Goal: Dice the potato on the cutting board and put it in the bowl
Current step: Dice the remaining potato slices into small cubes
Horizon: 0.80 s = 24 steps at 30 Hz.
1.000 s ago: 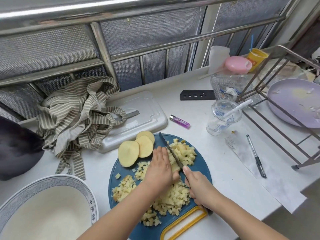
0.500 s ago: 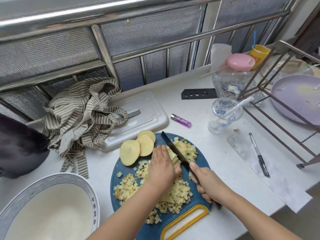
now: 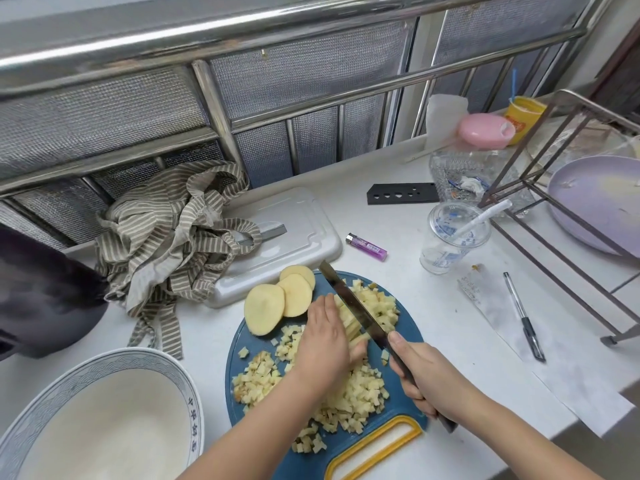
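While there's already a decent heap of diced potato (image 3: 349, 400) spread over the near half of the cutting board (image 3: 408, 329), you're not done yet. I'd guess you're about two-thirds through the chopping. Three round slices (image 3: 265, 313) sit uncut at the board's far left edge. The bowl (image 3: 114, 358) at the near left corner of the worktop has nothing in it, so the whole transfer is left to do. Your left hand (image 3: 325, 341) is curled down over a stack of potato strips (image 3: 349, 322) mid-board. Its fingers (image 3: 323, 308) are tucked on top, with the knife (image 3: 356, 306) blade just beside them on the right. Your right hand (image 3: 426, 372) is wrapped tight round the handle, forefinger stretched up toward the blade.
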### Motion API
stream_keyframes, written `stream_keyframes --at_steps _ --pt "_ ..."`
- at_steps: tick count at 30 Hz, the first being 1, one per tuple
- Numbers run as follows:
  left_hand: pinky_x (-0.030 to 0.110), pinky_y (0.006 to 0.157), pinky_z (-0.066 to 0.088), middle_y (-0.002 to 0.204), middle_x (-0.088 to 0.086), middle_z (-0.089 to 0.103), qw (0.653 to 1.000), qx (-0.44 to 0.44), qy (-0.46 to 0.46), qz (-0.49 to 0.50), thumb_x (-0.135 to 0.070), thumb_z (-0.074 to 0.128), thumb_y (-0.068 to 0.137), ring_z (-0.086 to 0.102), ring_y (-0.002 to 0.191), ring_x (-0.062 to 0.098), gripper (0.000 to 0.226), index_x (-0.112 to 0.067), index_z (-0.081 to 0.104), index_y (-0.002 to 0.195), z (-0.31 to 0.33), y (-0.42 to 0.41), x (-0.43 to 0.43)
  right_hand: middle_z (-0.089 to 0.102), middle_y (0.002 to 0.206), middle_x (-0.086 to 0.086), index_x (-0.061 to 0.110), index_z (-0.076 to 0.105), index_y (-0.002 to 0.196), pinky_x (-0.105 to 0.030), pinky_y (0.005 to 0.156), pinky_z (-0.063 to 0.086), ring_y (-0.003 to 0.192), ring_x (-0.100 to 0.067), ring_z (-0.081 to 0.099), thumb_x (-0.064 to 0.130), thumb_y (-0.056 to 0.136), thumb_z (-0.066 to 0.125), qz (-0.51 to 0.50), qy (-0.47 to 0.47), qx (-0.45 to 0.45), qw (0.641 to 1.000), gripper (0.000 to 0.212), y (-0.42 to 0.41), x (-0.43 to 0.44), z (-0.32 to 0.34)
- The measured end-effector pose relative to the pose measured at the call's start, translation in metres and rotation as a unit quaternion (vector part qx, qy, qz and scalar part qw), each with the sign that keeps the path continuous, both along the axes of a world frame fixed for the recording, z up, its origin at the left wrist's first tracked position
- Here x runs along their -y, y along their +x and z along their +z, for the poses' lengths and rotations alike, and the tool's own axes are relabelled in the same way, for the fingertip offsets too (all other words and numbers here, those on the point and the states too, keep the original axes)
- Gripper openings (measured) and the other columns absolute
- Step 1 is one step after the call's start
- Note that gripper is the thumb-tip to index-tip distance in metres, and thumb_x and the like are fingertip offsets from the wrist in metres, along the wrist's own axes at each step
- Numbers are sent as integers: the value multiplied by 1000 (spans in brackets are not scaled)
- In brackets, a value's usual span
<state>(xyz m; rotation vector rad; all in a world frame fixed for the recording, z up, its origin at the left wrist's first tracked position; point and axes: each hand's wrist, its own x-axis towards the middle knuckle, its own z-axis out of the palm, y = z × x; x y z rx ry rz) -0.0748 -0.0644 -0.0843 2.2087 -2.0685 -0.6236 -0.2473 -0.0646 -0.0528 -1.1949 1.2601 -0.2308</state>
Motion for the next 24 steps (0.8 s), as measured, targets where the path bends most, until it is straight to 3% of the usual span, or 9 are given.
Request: stream_keyframes --at_steps 2,6,10,12,14,17,19,22,24 --pt "34 118 22 151 22 25 999 -22 -10 23 -58 38 91 21 144 31 89 8 16 147 2 -1 -2 28 50 -2 13 39 72 -26 42 19 39 -14 20 69 80 36 0 0 -2 1000 57 1 -1 0" --pt "37 88 54 114 26 61 1000 26 -8 15 -58 54 76 62 110 37 84 14 55 120 -4 0 -2 27 50 -1 12 38 72 -26 41 19 37 -13 20 65 84 35 -5 3 -7 1000 55 1 -4 -1" --pt "31 117 19 150 22 23 999 -32 -5 20 -48 54 92 19 144 32 87 8 16 147 4 0 0 26 50 -1 12 37 73 -26 42 19 37 -13 20 61 92 33 -5 2 -13 1000 53 2 -5 -3" --pt "34 102 44 127 27 50 1000 -5 -18 -2 -45 68 81 52 122 37 82 13 41 131 -5 3 1 26 50 -1 12 37 73 -26 42 18 38 -13 20 60 93 33 -3 1 -13 1000 52 2 -5 -4" --pt "33 82 57 104 20 63 1000 21 -14 -4 -50 54 77 66 98 30 71 9 55 115 -11 5 1 25 50 0 12 36 73 -27 43 17 38 -13 19 59 94 32 1 -3 -16 1000 52 2 -5 -5" --pt "36 107 39 132 27 46 1000 18 16 -5 -51 25 87 46 127 35 82 13 36 137 -5 2 2 24 49 2 12 34 73 -27 43 16 39 -12 17 58 96 29 9 -8 -28 1000 51 3 -5 -6" --pt "36 116 25 145 27 30 1000 24 0 -1 -49 26 94 28 138 35 79 12 20 145 -4 2 3 23 49 3 12 33 73 -27 43 16 39 -12 16 58 96 27 12 -12 -32 999 52 4 -5 -8" --pt "38 101 45 125 28 54 998 57 0 -8 -51 25 85 53 120 36 82 13 45 132 -13 3 3 22 50 2 13 32 73 -26 43 16 39 -12 16 59 96 26 12 -11 -37 999 52 7 -5 -8" --pt "40 106 41 131 29 50 998 61 -16 -10 -52 22 85 48 126 37 85 13 40 136 -17 3 3 21 50 1 12 32 73 -26 43 16 39 -12 16 59 97 25 16 -11 -40 999 53 9 -5 -7"
